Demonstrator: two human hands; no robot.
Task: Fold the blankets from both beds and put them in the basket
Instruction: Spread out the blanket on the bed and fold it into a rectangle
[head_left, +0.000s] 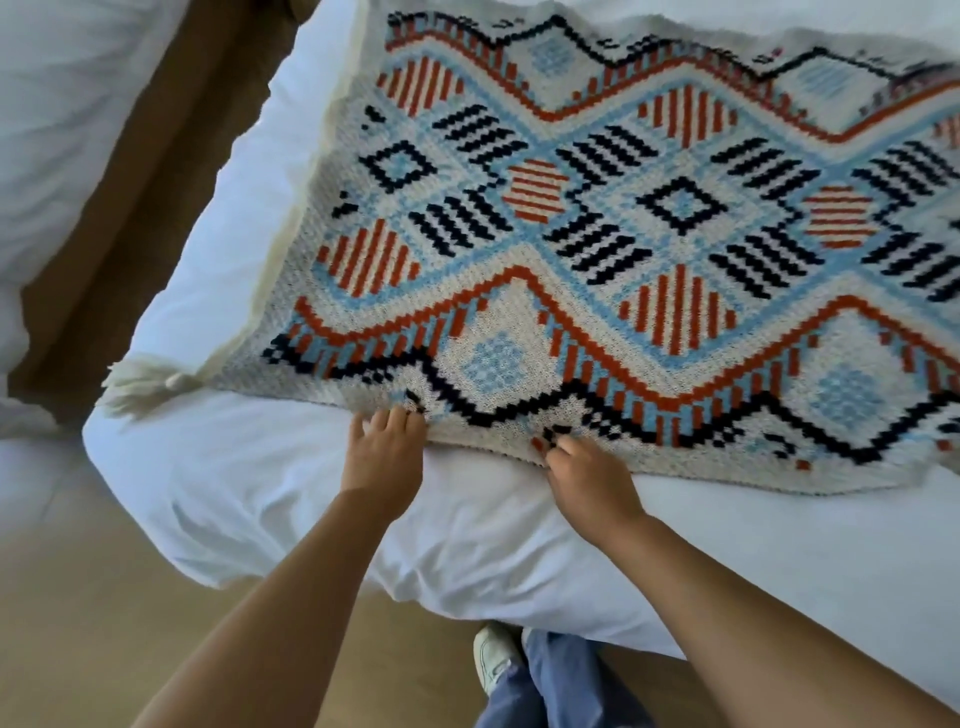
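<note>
Blanket (597, 234) spread on bed (260, 493); corner tassel (140, 387); second bed (52, 130) left.

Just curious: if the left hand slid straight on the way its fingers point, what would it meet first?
The patterned blanket: the left hand sits right at its near edge, so it would likely push into or under that edge; which one is unclear.

One wide-angle camera on the person's head looks forward and steeply down over the near edge of the bed (270, 499), tilted so the bed runs diagonally. It sits close, at arm's reach: the left hand (384, 457) and right hand (589, 486) lie mid-frame, and the blanket (597, 218) fills the upper right.
</note>
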